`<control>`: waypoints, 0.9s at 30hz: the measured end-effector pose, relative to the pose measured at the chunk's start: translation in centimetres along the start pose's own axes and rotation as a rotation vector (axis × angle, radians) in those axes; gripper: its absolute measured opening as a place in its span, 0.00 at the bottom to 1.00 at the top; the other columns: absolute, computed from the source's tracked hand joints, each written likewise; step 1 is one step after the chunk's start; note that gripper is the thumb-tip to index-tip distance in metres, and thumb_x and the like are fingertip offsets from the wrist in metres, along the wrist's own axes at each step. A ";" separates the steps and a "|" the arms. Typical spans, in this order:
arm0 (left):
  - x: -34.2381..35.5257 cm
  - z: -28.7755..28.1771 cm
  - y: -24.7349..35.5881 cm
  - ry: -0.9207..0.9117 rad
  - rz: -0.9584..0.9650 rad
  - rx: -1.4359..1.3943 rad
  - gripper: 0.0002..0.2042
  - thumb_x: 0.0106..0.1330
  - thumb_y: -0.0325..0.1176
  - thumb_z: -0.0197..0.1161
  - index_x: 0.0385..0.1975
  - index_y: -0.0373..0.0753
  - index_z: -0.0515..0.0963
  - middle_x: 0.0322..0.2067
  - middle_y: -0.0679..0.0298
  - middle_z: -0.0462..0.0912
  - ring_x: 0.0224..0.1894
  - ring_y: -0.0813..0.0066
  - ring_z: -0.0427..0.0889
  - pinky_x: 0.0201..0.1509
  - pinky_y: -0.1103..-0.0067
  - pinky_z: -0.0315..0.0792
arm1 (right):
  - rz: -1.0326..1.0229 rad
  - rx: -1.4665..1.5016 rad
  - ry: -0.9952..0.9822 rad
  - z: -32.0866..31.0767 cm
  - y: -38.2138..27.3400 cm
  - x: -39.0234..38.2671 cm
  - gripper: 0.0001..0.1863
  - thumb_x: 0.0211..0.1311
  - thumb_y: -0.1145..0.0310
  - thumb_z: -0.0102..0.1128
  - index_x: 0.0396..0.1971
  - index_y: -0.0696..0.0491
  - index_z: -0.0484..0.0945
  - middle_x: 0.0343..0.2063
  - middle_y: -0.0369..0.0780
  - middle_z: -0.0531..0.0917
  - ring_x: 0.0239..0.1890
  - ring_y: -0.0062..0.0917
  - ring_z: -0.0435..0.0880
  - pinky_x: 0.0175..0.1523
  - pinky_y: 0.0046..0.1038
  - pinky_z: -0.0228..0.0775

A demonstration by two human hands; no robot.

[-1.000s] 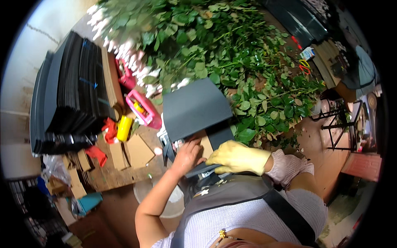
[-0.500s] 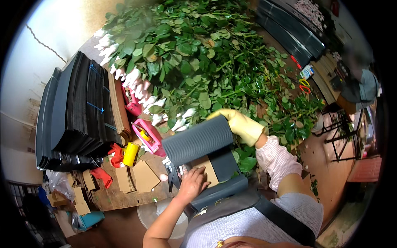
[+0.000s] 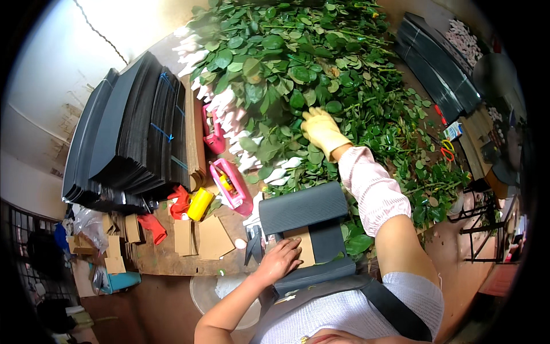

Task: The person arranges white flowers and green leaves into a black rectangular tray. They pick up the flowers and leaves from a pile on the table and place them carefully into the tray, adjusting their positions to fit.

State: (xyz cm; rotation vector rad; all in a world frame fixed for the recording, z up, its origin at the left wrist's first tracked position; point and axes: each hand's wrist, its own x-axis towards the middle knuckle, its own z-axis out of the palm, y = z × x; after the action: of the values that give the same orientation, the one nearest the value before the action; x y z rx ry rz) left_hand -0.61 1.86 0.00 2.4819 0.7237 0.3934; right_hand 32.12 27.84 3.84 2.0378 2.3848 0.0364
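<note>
My bare left hand (image 3: pixel 279 261) rests with its fingers stretched over a brown cardboard piece (image 3: pixel 307 252). That piece lies on a dark grey corrugated sheet (image 3: pixel 303 207), whose far end is bent over and whose near end curls up by my waist. Farther off, my right hand (image 3: pixel 322 131), in a pale yellow glove, is on a large heap of leafy green stems (image 3: pixel 355 97). Its fingers reach forward, slightly apart, over the leaves; I see nothing held in them. White-wrapped flower heads (image 3: pixel 232 112) line the heap's left side. Black-handled scissors (image 3: pixel 254 245) lie left of the sheet.
Stacks of dark corrugated sheets (image 3: pixel 129 126) stand at the left. Nearby are a pink tape dispenser (image 3: pixel 243 200), a yellow roll (image 3: pixel 200 204) and cardboard pieces (image 3: pixel 216 238). Orange-handled scissors (image 3: pixel 447 150) lie at the right. A clear tub (image 3: pixel 201 298) is below the table edge.
My right hand has let go of the corrugated sheet's far end and moved away onto the leafy stems. My left hand stays on the cardboard. The whole view has shifted.
</note>
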 end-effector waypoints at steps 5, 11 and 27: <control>-1.1 0.8 -0.6 -0.041 -0.049 0.008 0.23 0.64 0.45 0.71 0.56 0.39 0.81 0.65 0.57 0.77 0.66 0.55 0.74 0.74 0.50 0.62 | -0.403 0.250 0.738 -10.9 -1.6 -10.8 0.20 0.56 0.76 0.63 0.49 0.45 0.85 0.53 0.39 0.86 0.47 0.37 0.85 0.52 0.35 0.78; -1.4 1.7 -2.5 -0.078 -0.071 -0.201 0.38 0.63 0.49 0.72 0.70 0.39 0.67 0.63 0.59 0.80 0.70 0.58 0.72 0.80 0.49 0.41 | -0.511 0.309 0.036 -12.2 1.0 -28.3 0.24 0.48 0.77 0.63 0.48 0.41 0.87 0.36 0.39 0.89 0.32 0.39 0.89 0.34 0.38 0.81; -0.8 0.0 -0.9 -0.157 -0.060 -0.075 0.19 0.63 0.53 0.71 0.47 0.50 0.88 0.69 0.57 0.74 0.69 0.53 0.70 0.76 0.37 0.43 | -0.087 0.065 -0.821 -6.3 -1.3 -32.7 0.12 0.56 0.74 0.63 0.39 0.46 0.85 0.40 0.38 0.88 0.45 0.36 0.89 0.44 0.38 0.82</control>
State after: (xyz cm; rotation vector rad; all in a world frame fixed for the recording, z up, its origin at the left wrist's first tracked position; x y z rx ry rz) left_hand -1.57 2.04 -0.59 2.3833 0.7037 0.1973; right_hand 35.81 -4.72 9.75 1.5170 1.9330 -0.7288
